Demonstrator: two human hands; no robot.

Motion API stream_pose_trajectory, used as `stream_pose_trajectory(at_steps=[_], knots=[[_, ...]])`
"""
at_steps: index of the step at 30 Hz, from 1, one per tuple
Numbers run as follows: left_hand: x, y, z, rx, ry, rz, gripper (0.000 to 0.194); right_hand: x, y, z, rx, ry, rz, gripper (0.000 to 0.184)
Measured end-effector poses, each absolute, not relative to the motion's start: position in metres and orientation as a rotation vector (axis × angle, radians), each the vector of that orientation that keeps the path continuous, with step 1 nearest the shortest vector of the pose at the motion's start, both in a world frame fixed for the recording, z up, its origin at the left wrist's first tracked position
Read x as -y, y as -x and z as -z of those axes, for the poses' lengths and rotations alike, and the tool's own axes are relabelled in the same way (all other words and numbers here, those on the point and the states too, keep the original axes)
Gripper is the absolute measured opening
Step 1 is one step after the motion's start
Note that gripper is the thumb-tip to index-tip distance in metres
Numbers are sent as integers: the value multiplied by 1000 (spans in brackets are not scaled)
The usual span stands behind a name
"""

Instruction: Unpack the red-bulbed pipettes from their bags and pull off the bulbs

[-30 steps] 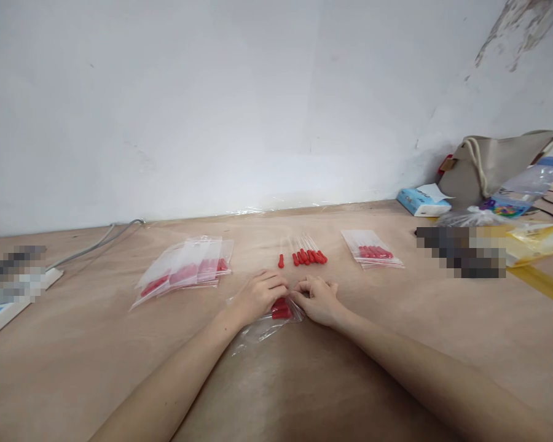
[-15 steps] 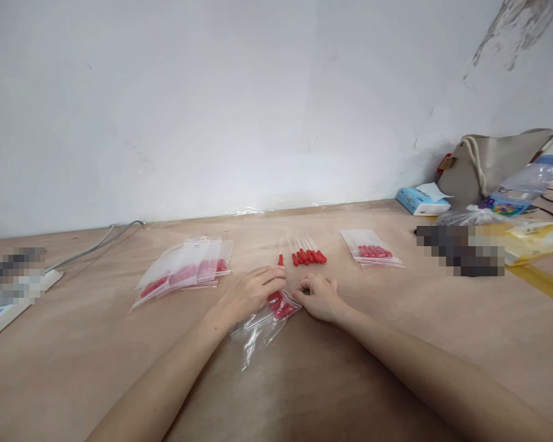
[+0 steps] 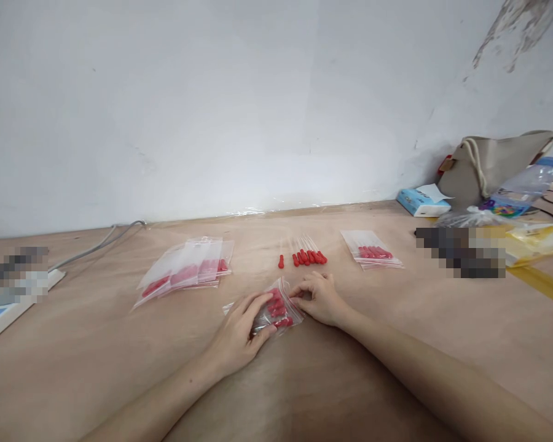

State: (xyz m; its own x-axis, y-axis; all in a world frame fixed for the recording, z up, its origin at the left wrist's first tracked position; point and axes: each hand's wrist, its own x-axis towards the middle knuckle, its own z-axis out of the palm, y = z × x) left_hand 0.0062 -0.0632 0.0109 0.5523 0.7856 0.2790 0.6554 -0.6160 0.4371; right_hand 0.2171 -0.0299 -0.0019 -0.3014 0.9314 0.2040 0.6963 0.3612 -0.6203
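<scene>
A clear zip bag point(image 3: 283, 332) holds several droppers with red rubber bulbs point(image 3: 276, 305), lying on the table in front of me. My left hand point(image 3: 244, 331) grips the bag from its left side, fingers over the top and thumb along the near edge, covering the bag's left part. At the right edge, by the zip, my right hand point(image 3: 317, 299) pinches the bag with thumb and forefinger. Just beyond it lie one separate dropper point(image 3: 281, 260) and a small row of loose droppers point(image 3: 308, 256), thin stems pointing away.
Overlapping filled bags point(image 3: 184, 270) lie to the left, and more filled bags point(image 3: 372, 248) to the right. Farther right are a blue tissue pack point(image 3: 419, 202), a grey bag point(image 3: 493, 166) and yellow packaging point(image 3: 539, 239). A power strip point(image 3: 9, 310) with a grey cable sits at left.
My left hand has moved back from the single dropper, toward me, onto the zip bag. The bag has turned and lies flatter. My right hand has stayed at its right edge.
</scene>
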Motion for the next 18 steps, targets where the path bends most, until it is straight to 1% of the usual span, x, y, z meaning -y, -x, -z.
stream_pose_trajectory(at_steps=[3, 7, 12, 18], knots=[[61, 1, -7, -1131, -2474, -681, 47, 27, -218, -3, 2201, 1341, -658, 11], [44, 1, -9, -993, -2477, -638, 46, 26, -220, -11, 2229, 1344, -748, 24], [36, -2, -9, -998, -2490, -672, 45, 27, -219, -10, 2031, 1386, -899, 36], [39, -2, -7, -1033, -2479, -687, 42, 27, -212, 2, 1840, 1339, -1020, 39]])
